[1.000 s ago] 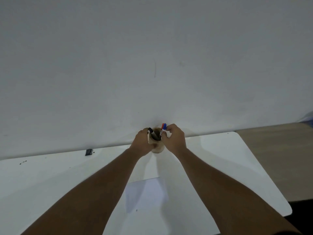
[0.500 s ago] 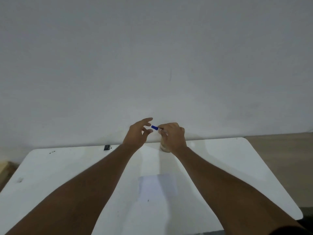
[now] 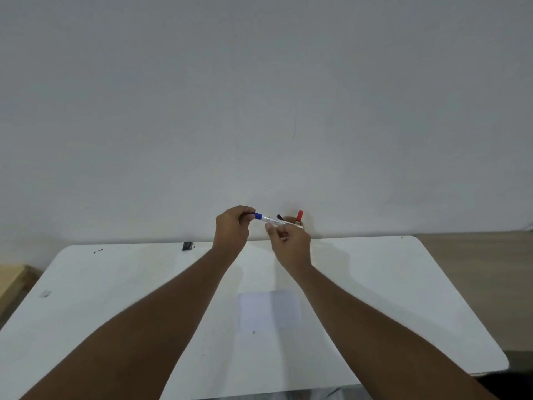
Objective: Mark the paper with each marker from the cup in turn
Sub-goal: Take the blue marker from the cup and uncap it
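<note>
A white marker with a blue cap [image 3: 266, 218] is held level above the table's far edge. My left hand [image 3: 231, 230] pinches its blue cap end. My right hand [image 3: 290, 243] grips the white barrel. Behind my right hand stands the cup [image 3: 300, 225], almost wholly hidden, with a red-capped marker [image 3: 299, 215] and a black-capped marker [image 3: 279, 217] sticking out of it. The sheet of paper [image 3: 269, 310] lies flat on the white table [image 3: 389, 287], nearer to me, between my forearms, with a small dark dot near its front edge.
A small black object [image 3: 187, 245] lies at the table's far edge, left of my hands. A bare white wall rises right behind the table. Wooden floor shows to the right, and a wooden item [image 3: 11, 281] sits at the far left.
The blue-capped marker came out of the cup in my right hand. My left hand let go of the cup, opened, then closed on the marker's cap. The view tilted down slightly.
</note>
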